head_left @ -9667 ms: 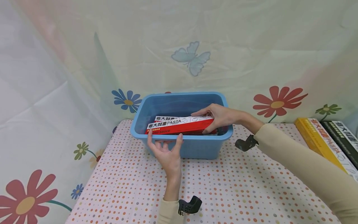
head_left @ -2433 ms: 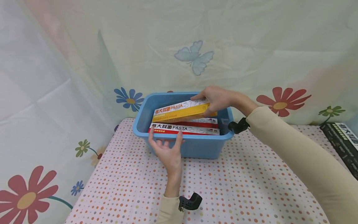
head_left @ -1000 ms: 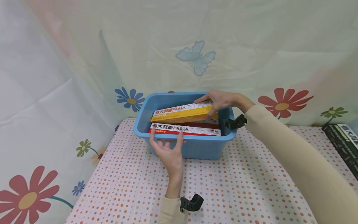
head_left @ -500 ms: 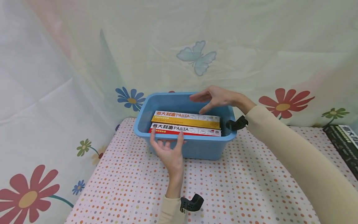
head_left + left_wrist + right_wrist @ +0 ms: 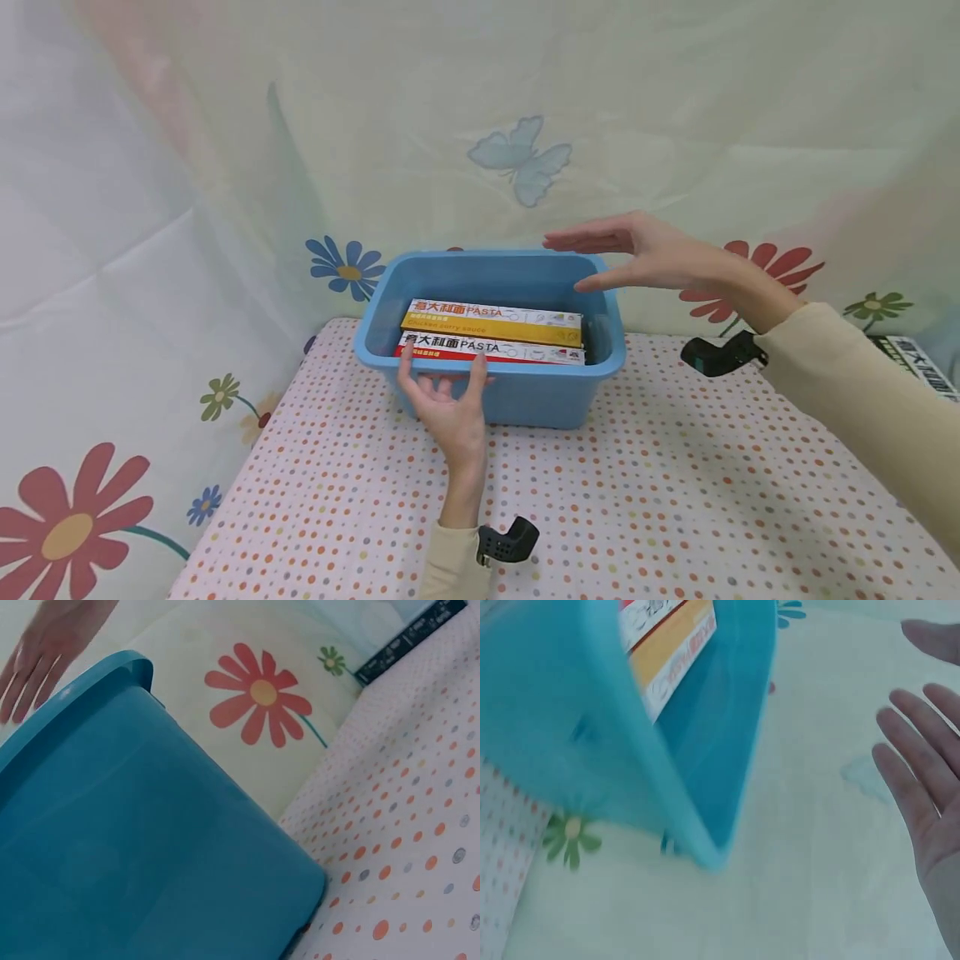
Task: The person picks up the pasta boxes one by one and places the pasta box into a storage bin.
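Observation:
A blue plastic tub (image 5: 525, 404) stands on the table in the head view. My left hand (image 5: 453, 421) holds its front rim, with thumb and index fingertip over the edge and the other fingers against the outer wall. Inside lie a yellow pasta box (image 5: 495, 328) marked chicken curry sauce and, in front of it, a red-and-white pasta box (image 5: 517, 350). Above the tub's right rim, my right hand (image 5: 656, 254) has its fingers extended and thumb spread, holding nothing. The right wrist view shows that hand's fingers (image 5: 911, 757) apart from the tub. What lies beneath the boxes is hidden.
A dark pasta box (image 5: 918, 362) lies at the table's far right, partly behind the right sleeve. The dotted tablecloth (image 5: 622, 500) spreads in front of the tub. A flowered curtain (image 5: 645, 108) hangs close behind it.
The yellow pasta box, earlier held tilted by my right hand, now lies flat in the tub behind the red-and-white one. My right hand let go and moved up and right. The left hand stayed.

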Tool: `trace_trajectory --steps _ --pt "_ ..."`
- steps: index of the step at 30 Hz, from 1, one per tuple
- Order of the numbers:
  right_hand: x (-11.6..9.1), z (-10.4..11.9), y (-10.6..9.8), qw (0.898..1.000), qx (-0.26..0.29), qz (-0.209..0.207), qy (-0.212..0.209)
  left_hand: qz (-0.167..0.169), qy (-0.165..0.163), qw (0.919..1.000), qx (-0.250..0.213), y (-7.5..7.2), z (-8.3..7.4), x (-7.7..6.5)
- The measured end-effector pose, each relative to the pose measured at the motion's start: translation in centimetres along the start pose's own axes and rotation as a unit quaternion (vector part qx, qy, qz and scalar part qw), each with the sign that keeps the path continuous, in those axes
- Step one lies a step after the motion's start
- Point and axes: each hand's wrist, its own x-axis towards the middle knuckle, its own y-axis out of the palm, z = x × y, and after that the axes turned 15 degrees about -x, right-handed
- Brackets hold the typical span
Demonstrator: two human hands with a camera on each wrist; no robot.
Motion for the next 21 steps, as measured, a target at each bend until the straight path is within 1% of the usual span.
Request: trace_trajectory --steps 2,5,6,9,11,13,14,16,18,19,21 --pt "-1.7 0.0 -0.7 0.999 -0.022 -0.024 0.019 -0.003 0.000 1.0000 -0.001 -0.1 0.0 0.1" --pt "-4.7 -0.5 -1.5 0.996 -0.049 -0.052 0.061 -0.003 0.001 1.0000 -0.004 -0.3 0.1 0.2" --pt "-5.8 -0.9 -1.7 0.994 -0.050 -0.059 0.071 -0.002 0.001 1.0000 -0.004 -0.3 0.2 0.2" --pt "-9.4 -2.7 -2.0 0.991 -0.047 -0.091 0.081 0.002 -0.001 1.0000 -0.007 -0.3 0.3 0.2" --pt "-12.0 -4.3 -1.8 0.987 -0.036 -0.130 0.092 0.002 -0.005 0.9999 -0.011 -0.2 0.4 0.2" --pt "-14.8 -6.0 -1.4 0.978 -0.042 -0.165 0.122 0.001 -0.008 0.9998 -0.016 -0.1 0.5 0.1" --pt "-16.2 -6.8 -1.0 0.971 -0.046 -0.182 0.149 0.001 -0.009 0.9998 -0.018 -0.1 0.5 0.1" --pt "-19.1 -8.6 -0.2 0.957 -0.051 -0.205 0.198 0.002 -0.012 0.9997 -0.022 0.0 0.6 0.0" --pt "-21.8 -10.6 0.6 0.945 -0.065 -0.215 0.235 0.001 -0.011 0.9998 -0.019 0.1 0.6 0.0" --pt "-23.1 -11.7 1.1 0.940 -0.070 -0.224 0.246 0.000 -0.010 0.9998 -0.016 0.1 0.6 0.1" --pt "-25.5 -14.4 2.2 0.927 -0.079 -0.252 0.267 -0.004 -0.008 0.9999 -0.012 0.0 0.5 0.3"
